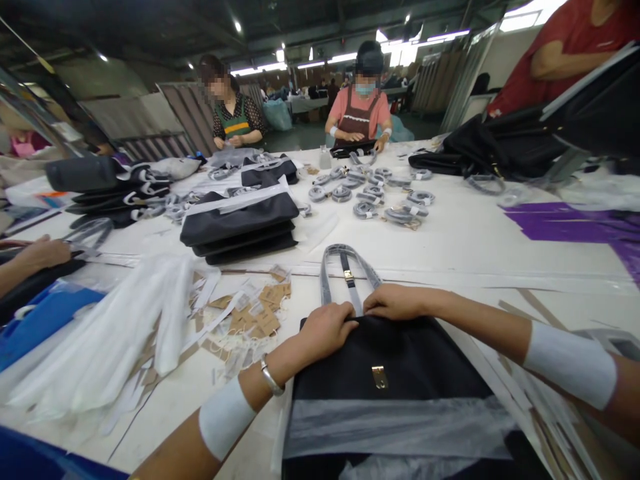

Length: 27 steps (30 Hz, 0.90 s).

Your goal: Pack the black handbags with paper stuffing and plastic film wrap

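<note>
In front of me a black handbag [405, 357] lies on the white table, with a gold clasp [379, 377] and a strip of translucent wrap across its body. Its wrapped handle [325, 272] points away from me, and a black strap with a gold buckle [349, 274] shows inside the loop. My left hand [327, 328] is closed on the bag's top edge, left of the handle's middle. Just to the right, my right hand [397, 301] pinches the same edge by the strap. The fingertips of both hands are partly hidden at the opening.
Stacked black bags [240, 223] stand ahead on the left. Coiled wrapped straps [367, 193] lie farther back. White wrapping sheets [115, 333] and brown tags [263, 310] cover the left side; purple sheets [560, 222] lie right. Another person's hand [47, 253] is at the left edge; co-workers stand opposite.
</note>
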Each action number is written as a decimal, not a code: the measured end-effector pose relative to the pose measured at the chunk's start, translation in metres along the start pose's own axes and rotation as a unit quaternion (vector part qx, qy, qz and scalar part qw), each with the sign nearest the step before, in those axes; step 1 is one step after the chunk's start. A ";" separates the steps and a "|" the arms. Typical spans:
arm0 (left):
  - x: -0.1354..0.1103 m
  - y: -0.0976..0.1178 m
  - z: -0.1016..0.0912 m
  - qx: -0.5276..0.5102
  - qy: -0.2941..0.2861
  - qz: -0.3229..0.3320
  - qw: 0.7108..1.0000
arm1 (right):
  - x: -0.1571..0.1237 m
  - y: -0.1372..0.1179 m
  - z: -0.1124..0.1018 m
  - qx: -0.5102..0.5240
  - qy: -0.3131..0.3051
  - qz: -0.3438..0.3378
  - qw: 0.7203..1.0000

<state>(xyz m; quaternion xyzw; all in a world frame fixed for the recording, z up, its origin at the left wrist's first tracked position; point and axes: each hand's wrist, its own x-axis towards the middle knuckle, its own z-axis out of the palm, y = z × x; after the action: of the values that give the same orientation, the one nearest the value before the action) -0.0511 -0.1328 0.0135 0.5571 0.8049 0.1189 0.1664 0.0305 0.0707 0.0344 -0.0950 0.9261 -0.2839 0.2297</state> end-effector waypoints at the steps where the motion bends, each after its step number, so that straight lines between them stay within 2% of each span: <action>1: -0.001 0.000 0.000 -0.002 -0.002 0.002 1.000 | -0.001 0.000 -0.001 0.015 0.006 -0.008 1.000; 6: -0.016 0.005 -0.006 0.009 0.002 0.019 1.000 | -0.015 -0.004 -0.003 0.056 0.029 -0.025 0.998; 9: -0.015 0.006 -0.007 -0.002 0.006 0.032 0.999 | -0.020 -0.011 -0.003 0.039 0.017 -0.058 0.997; 13: 0.002 -0.003 0.000 -0.030 -0.092 0.081 0.992 | -0.010 -0.013 0.002 -0.049 -0.040 0.000 0.998; 15: 0.009 -0.008 0.005 -0.038 -0.096 0.100 0.990 | -0.001 -0.008 0.003 -0.034 -0.038 0.028 0.998; 16: 0.011 -0.009 0.008 -0.044 -0.081 0.098 0.991 | 0.004 -0.004 0.002 -0.003 -0.019 0.047 0.999; 18: 0.012 -0.010 0.011 -0.067 -0.054 0.085 0.993 | 0.015 0.004 0.000 0.047 0.058 0.110 0.991; 21: 0.012 -0.007 0.013 -0.109 -0.052 0.066 0.990 | 0.036 0.015 -0.003 0.025 0.180 0.203 0.962; 23: 0.012 -0.003 0.016 -0.102 -0.044 0.058 0.992 | 0.053 0.020 -0.001 -0.009 0.216 0.225 0.950; 27: 0.012 0.001 0.021 -0.064 -0.014 0.032 0.997 | 0.079 0.029 0.005 -0.009 0.245 0.253 0.936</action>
<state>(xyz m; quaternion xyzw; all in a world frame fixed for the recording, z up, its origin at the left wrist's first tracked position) -0.0451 -0.1212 -0.0070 0.5721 0.7752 0.1674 0.2092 -0.0370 0.0677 -0.0152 0.2130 0.9494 -0.2229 0.0596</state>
